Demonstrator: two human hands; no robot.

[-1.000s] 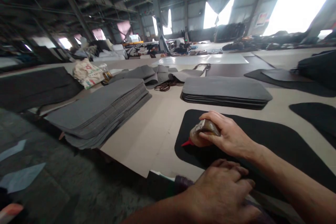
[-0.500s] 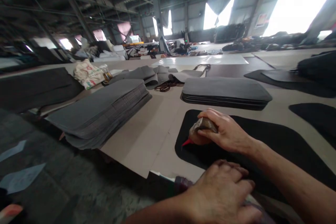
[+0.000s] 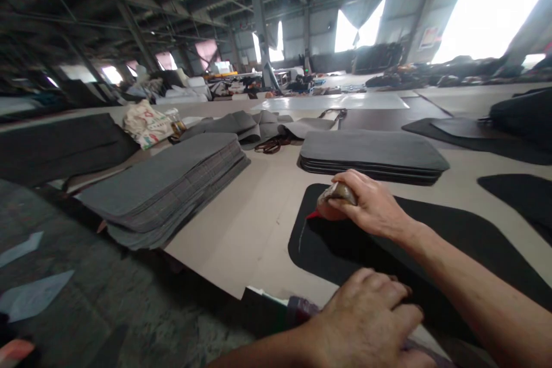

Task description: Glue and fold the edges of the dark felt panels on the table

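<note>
My right hand (image 3: 373,204) is wrapped round a brownish, smeared glue bottle (image 3: 338,195). The bottle is tilted, and its red nozzle (image 3: 313,215) points down and left, at a black rounded sheet (image 3: 448,218). A thin pale line of glue (image 3: 301,237) runs along the left end of that sheet. Nearer to me, my left hand (image 3: 366,310) rests palm down at the sheet's near side, its fingers loosely bent and a little apart. I see nothing held in it, though its underside is hidden. A dark purple object (image 3: 302,307) shows beside its wrist.
Behind the black sheet lies a stack of grey sheets (image 3: 375,146). A taller grey stack (image 3: 159,178) stands at the table's left edge. Farther back are grey offcuts (image 3: 233,123), brown-handled scissors (image 3: 272,144) and a cloth bag (image 3: 146,123). The beige table (image 3: 233,230) ends at the lower left.
My right hand has moved the glue bottle away from me along the sheet's left end, and a longer glue line shows behind the nozzle. My left hand has barely moved.
</note>
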